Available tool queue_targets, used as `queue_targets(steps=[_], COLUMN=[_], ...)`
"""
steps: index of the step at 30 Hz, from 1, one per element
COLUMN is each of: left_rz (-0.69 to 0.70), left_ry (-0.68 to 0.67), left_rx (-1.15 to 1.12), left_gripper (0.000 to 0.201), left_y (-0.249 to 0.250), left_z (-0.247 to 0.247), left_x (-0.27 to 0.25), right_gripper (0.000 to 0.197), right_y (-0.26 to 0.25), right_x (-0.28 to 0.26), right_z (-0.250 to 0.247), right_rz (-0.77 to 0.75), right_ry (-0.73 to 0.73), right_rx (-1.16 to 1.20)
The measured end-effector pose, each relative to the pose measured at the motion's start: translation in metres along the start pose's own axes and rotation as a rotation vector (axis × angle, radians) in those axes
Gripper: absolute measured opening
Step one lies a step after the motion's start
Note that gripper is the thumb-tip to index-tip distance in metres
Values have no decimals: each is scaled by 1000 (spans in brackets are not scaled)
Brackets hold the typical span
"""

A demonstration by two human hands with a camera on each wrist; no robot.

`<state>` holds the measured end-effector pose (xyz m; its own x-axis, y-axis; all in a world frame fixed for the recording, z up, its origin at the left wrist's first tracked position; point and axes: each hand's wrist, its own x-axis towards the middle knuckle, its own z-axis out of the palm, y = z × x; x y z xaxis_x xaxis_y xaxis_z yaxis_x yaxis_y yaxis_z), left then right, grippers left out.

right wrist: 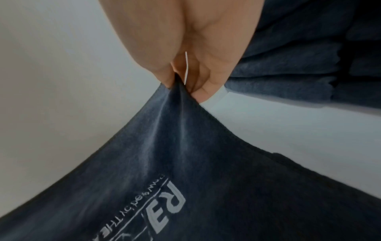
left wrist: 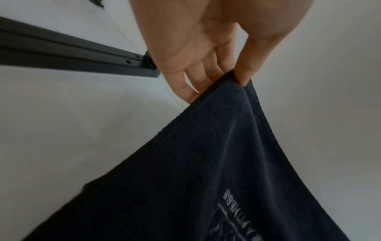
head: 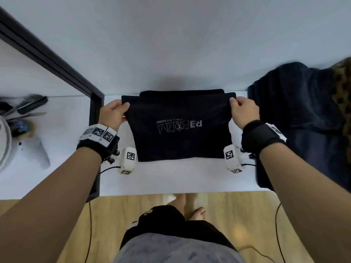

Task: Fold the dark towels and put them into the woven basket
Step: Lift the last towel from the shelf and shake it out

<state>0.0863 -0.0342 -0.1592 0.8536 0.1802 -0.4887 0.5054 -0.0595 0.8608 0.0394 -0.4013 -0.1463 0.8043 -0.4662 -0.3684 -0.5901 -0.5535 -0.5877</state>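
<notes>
A dark navy towel (head: 180, 139) with pale lettering hangs stretched between my two hands above the white table (head: 171, 179). My left hand (head: 118, 109) pinches its far left corner (left wrist: 235, 79) between thumb and fingers. My right hand (head: 237, 107) pinches the far right corner (right wrist: 179, 86) the same way. The towel's near edge lies on the table, and a further dark layer (head: 182, 92) shows behind the raised edge. The woven basket (head: 343, 95) is at the far right edge, mostly cut off, with a pile of dark towels (head: 296, 111) against it.
A black frame post (head: 95, 111) stands just left of my left hand. Brushes and a white object (head: 36, 154) lie on the surface at far left. Cables (head: 106, 169) trail from both wrists. Wooden floor and my legs are below the table edge.
</notes>
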Motion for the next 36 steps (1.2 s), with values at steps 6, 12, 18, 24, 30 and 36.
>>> queue_targets(steps=[6,12,18,24,30,36], left_rz=[-51,12,-53,-50,-21,54], left_ry=[32,31,54,20,118,129], left_rx=[89,403,379,415,255,215], left_gripper=[14,12,15,29,29,16], left_y=[-8,-20,-23,-25,-16,-4], left_z=[12,19,29,41,38,16], left_x=[57,85,96,92,69,12], right_gripper=[24,25,28,26,18,12], right_y=[-3,-1,-4,-7,0,3], right_x=[43,72,87,88,77,31], right_z=[28,44,54,55,43,16], right_rz=[113,216,241,272,296,224], right_ry=[45,50,-8,-26,11,64], right_rx=[-26,-14,27,98,281,518])
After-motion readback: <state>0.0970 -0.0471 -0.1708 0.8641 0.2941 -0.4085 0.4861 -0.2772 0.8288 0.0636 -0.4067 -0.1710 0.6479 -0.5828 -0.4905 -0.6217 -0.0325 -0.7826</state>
